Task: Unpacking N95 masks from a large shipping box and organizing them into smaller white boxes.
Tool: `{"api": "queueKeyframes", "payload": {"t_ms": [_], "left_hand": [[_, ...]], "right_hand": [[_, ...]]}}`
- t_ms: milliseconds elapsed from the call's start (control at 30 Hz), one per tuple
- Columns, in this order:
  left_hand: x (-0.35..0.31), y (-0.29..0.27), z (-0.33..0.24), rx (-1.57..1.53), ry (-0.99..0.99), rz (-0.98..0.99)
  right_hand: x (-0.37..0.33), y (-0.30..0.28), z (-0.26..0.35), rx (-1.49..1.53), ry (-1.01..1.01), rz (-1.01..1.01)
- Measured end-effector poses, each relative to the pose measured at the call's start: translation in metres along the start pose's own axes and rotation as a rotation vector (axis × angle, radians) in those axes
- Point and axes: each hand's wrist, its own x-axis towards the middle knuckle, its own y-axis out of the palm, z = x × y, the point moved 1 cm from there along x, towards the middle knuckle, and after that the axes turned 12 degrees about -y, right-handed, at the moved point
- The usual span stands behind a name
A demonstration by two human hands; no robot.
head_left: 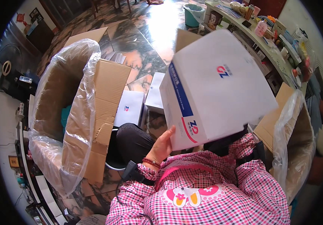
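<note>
A large white cardboard box (225, 97) with a blue panel and a red curved stripe is held up tilted in front of my chest. My left hand (162, 144) grips its lower left edge, the thumb showing and the other fingers mostly behind the box. My right sleeve reaches toward the lower right edge, but the box hides that hand. Past my knee, two smaller-looking white boxes, one white box (129, 107) and another white box (155, 92), stand on the floor.
A big brown carton (105, 90) lined with a clear plastic bag stands on my left, with something teal inside. Another bag-lined carton (277, 116) is at my right. Farther off are a teal bin (192, 17) and a cluttered counter (240, 24). A fan (7, 67) stands far left.
</note>
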Motion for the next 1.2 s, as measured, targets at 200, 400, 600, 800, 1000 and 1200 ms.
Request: {"api": "queueKeyframes", "payload": {"t_ms": [200, 400, 600, 800, 1000, 1200], "left_hand": [[0.000, 0.018, 0.009, -0.144, 0.080, 0.154], [0.011, -0.001, 0.012, -0.298, 0.106, 0.250], [0.005, -0.008, -0.003, -0.301, 0.217, 0.248], [0.019, 0.006, -0.018, -0.011, 0.266, 0.008], [0.031, 0.022, -0.011, 0.192, 0.440, -0.086], [0.043, 0.023, -0.004, 0.324, 0.350, -0.205]], "right_hand": [[-0.008, 0.015, -0.026, 0.037, 0.042, 0.006], [-0.023, 0.023, -0.050, 0.082, 0.067, -0.021], [-0.031, 0.016, -0.047, 0.194, 0.080, -0.054], [-0.028, -0.015, -0.065, 0.187, 0.090, -0.100], [-0.045, 0.011, -0.058, -0.073, 0.150, -0.044], [-0.027, -0.007, -0.089, -0.191, -0.129, -0.033]]}}
